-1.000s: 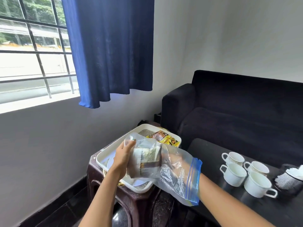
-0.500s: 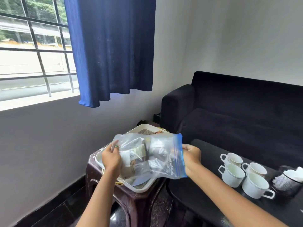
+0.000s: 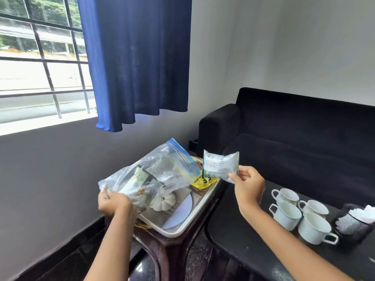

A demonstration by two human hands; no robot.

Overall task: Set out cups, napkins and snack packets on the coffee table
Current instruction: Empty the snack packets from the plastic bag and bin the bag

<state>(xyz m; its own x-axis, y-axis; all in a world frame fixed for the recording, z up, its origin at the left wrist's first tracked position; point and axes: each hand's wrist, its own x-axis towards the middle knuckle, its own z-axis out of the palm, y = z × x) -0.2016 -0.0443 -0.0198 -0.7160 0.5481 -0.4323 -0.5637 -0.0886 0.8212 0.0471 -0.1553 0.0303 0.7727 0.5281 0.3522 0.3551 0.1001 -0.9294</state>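
The right hand (image 3: 248, 186) pinches a silvery snack packet (image 3: 221, 166) by its lower corner between thumb and fingers, holding it up in the air over the gap between the white tray (image 3: 194, 218) and the black worktop (image 3: 233, 236). The left hand (image 3: 113, 203) grips the closed bottom end of a clear zip bag (image 3: 160, 171), fingers curled round the plastic; the bag's blue-edged mouth tilts up toward the packet. More packets lie inside the bag, though through the creased plastic I can't quite make out how many. The tray sits on a dark brown stool (image 3: 168, 248) and carries a yellow packet (image 3: 203, 180) under the bag's mouth. On the worktop, four white cups (image 3: 296, 213) stand clustered together, and just beside them a black mesh holder (image 3: 353, 226) has white napkins (image 3: 367, 212) sticking out. A black sofa (image 3: 304, 138) stands behind.
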